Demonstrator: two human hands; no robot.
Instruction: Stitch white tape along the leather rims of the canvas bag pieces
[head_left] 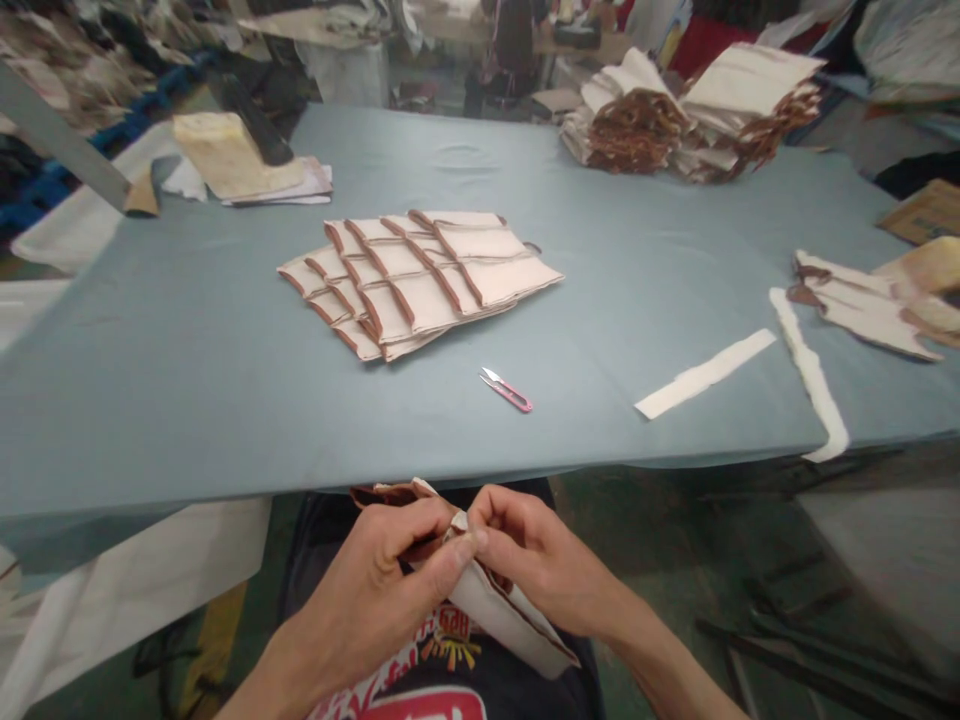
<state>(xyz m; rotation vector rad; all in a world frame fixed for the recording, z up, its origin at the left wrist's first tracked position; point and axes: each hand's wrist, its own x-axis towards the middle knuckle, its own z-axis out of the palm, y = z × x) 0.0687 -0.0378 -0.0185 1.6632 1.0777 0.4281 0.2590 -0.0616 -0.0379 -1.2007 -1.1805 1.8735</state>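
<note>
Both hands meet low in the view, over my lap, below the table's near edge. My left hand [382,580] and my right hand [525,555] pinch the top corner of a cream fabric piece with brown trim [510,620], fingers closed on it. The piece hangs down toward my lap. On the grey-blue table [187,380] lies a fanned stack of similar cream pieces [420,280]. A small pink thread snip [508,389] rests on the table just beyond my hands.
A cream fabric strip [705,375] and a curved white strip [814,385] lie at right, with more pieces [862,305] beyond. Large stacks [690,115] sit at the far right; a foam block [225,150] at the far left. A person sits beyond the table.
</note>
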